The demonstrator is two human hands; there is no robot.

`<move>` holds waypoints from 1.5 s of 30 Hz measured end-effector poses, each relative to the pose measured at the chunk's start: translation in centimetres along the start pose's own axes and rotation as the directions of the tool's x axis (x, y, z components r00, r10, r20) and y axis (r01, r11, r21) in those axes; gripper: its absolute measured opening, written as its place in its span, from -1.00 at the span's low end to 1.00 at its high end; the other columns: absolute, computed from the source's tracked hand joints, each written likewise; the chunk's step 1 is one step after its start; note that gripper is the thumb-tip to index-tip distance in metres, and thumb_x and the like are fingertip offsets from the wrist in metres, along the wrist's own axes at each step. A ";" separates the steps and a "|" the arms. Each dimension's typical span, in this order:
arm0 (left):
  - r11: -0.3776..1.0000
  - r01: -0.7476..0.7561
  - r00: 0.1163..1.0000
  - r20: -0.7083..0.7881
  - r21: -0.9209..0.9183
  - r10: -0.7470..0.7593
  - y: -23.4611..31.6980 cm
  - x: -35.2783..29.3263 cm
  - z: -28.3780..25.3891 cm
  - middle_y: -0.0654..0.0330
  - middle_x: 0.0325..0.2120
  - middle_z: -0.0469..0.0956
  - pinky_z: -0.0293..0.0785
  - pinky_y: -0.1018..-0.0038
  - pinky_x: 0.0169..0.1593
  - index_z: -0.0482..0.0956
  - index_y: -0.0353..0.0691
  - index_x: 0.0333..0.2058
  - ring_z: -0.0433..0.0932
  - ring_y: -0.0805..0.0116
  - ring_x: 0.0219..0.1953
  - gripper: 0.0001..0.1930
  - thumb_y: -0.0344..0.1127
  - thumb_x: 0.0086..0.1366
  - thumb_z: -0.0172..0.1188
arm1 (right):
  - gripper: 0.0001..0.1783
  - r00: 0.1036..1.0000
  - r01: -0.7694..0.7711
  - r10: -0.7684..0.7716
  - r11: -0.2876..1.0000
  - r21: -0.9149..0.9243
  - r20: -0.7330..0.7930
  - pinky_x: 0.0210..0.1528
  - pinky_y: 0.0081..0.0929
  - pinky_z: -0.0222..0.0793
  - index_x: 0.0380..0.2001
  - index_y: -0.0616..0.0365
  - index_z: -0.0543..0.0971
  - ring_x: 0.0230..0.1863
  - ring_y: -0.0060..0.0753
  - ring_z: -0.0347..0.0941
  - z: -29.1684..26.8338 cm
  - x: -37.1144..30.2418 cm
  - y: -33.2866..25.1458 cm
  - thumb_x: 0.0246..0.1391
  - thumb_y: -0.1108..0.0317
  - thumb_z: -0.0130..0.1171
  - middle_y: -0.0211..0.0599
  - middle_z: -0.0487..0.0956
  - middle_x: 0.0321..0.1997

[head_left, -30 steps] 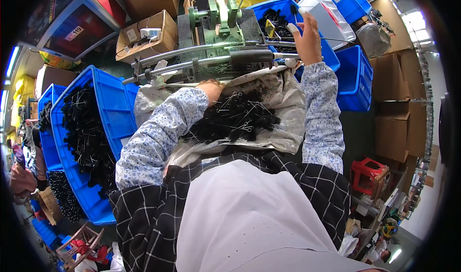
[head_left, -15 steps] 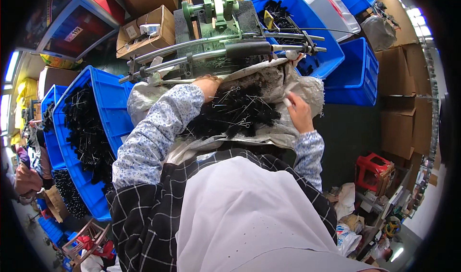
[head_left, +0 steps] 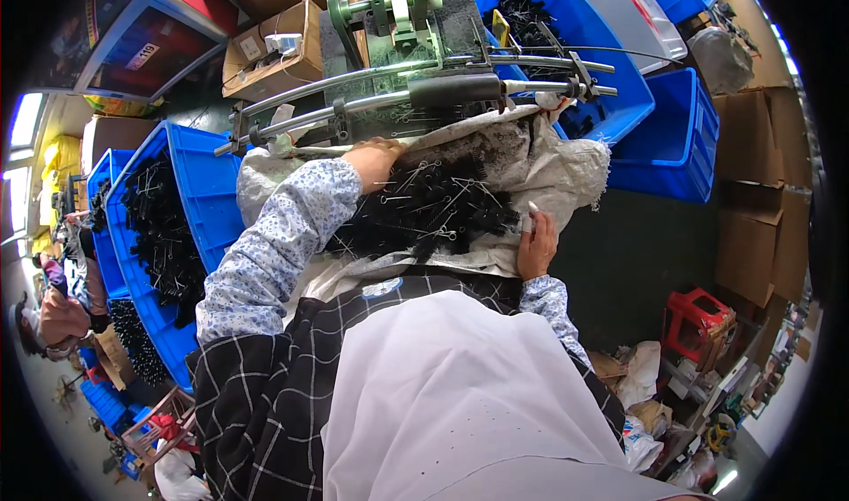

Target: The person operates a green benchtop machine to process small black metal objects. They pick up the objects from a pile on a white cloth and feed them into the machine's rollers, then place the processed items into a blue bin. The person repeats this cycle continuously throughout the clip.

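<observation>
My right hand (head_left: 538,244) is loosely extended at the right edge of the pile, its fingers pointing up and a little apart, with white wrapping on the digits nearest the brushes; I see nothing gripped in it, and whether those tips touch a brush I cannot tell. My left hand (head_left: 376,162) lies at the pile's upper left, by the rolled edge of the pale sack (head_left: 553,165); its fingertips are hidden, so I cannot tell whether they pinch anything. The black wire brushes (head_left: 416,218) lie heaped on the sack in front of me, between my two hands. They point many ways: one bare wire near my left hand runs almost level with its loop to the left, while others slant up to the right, and one loop near the lower edge faces right. Beyond the heap, two metal rods (head_left: 354,105), one with a dark sleeve (head_left: 455,91), cross from left to right and stand between me and the green machine (head_left: 402,15). A blue bin (head_left: 208,205) holding more black brushes stands at my left, and another blue bin (head_left: 619,107) sits past the rods on the right. A cardboard box (head_left: 296,72) is at the upper left, and a red stool (head_left: 694,320) stands well apart on my right.
</observation>
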State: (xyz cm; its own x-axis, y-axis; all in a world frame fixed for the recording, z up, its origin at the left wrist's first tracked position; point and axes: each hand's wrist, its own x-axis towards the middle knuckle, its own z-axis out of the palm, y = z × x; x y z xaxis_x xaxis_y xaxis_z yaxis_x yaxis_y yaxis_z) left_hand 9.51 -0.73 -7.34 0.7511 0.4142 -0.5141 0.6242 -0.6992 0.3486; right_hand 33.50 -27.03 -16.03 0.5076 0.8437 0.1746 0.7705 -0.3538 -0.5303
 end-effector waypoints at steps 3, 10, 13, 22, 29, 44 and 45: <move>1.000 -0.022 1.000 -0.007 -0.012 0.022 -0.7 0.1 0.5 -0.11 0.06 0.27 0.14 0.28 0.22 0.20 -0.34 0.11 0.23 0.00 0.13 -0.44 -0.50 0.05 -0.06 | -0.55 0.999 0.016 -0.016 1.000 -0.003 -0.027 0.03 -0.16 0.18 -0.09 0.20 0.41 -0.03 0.05 0.30 0.2 -0.2 0.0 -0.19 0.55 0.03 -0.05 0.40 -0.06; 0.998 -0.039 0.999 -0.014 -0.056 0.038 -0.8 -0.1 0.4 -0.14 0.04 0.29 0.13 0.28 0.22 0.21 -0.37 0.09 0.24 -0.01 0.13 -0.44 -0.50 0.03 0.00 | -0.50 0.995 0.041 -0.039 0.999 0.030 -0.088 0.04 -0.17 0.18 -0.05 0.17 0.42 -0.04 0.00 0.32 0.5 -0.4 -0.1 -0.20 0.53 0.00 -0.08 0.41 -0.09; 0.997 -0.025 1.000 -0.008 -0.078 0.024 -0.8 0.1 0.5 -0.15 0.03 0.30 0.13 0.28 0.22 0.22 -0.37 0.09 0.24 -0.02 0.12 -0.44 -0.50 0.03 0.01 | -0.51 0.993 0.044 -0.039 0.998 0.045 -0.108 0.05 -0.18 0.18 -0.05 0.16 0.43 -0.04 -0.01 0.32 0.6 -0.4 -0.2 -0.20 0.52 -0.01 -0.08 0.42 -0.10; 0.992 -0.016 1.000 -0.028 -0.125 0.012 -0.5 -0.1 0.3 -0.13 0.03 0.32 0.14 0.29 0.21 0.24 -0.35 0.08 0.25 0.00 0.12 -0.45 -0.50 0.03 0.03 | -0.51 0.994 0.015 -0.013 1.000 0.020 -0.107 0.06 -0.20 0.17 -0.06 0.15 0.43 -0.03 -0.01 0.32 0.6 -0.6 -0.1 -0.18 0.52 -0.03 -0.09 0.42 -0.10; 0.994 -0.026 0.999 -0.038 -0.105 0.022 -0.9 0.3 0.9 -0.12 0.03 0.31 0.14 0.29 0.21 0.24 -0.35 0.08 0.25 0.00 0.12 -0.44 -0.49 0.02 0.04 | -0.52 0.994 0.014 -0.015 1.000 -0.001 -0.110 0.06 -0.19 0.17 -0.06 0.16 0.42 -0.02 0.00 0.31 0.6 -0.6 -0.2 -0.19 0.52 -0.02 -0.08 0.42 -0.09; 0.996 0.005 0.999 0.034 -0.085 -0.002 -0.6 0.2 0.0 -0.13 0.02 0.32 0.13 0.29 0.22 0.25 -0.33 0.08 0.26 0.00 0.11 -0.46 -0.46 0.05 0.02 | -0.54 0.992 0.014 -0.015 1.000 -0.009 -0.122 0.06 -0.19 0.18 -0.09 0.18 0.42 -0.02 0.01 0.31 0.7 -0.8 -0.4 -0.20 0.53 0.01 -0.06 0.42 -0.08; 0.997 0.009 0.999 0.046 -0.081 -0.006 -0.6 0.2 0.0 -0.13 0.02 0.32 0.13 0.28 0.22 0.25 -0.31 0.09 0.27 0.00 0.11 -0.46 -0.44 0.06 0.03 | -0.54 0.992 0.014 -0.015 1.000 -0.007 -0.124 0.05 -0.19 0.18 -0.09 0.18 0.42 -0.02 0.01 0.32 0.7 -0.8 -0.4 -0.20 0.53 0.01 -0.06 0.42 -0.08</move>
State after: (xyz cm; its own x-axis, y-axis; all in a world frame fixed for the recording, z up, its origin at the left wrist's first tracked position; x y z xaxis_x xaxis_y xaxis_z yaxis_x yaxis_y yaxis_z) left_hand 9.33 -0.20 -7.63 0.7368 0.3909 -0.5516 0.6467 -0.6455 0.4064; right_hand 32.49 -27.31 -16.59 0.5400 0.7923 0.2840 0.7802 -0.3446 -0.5220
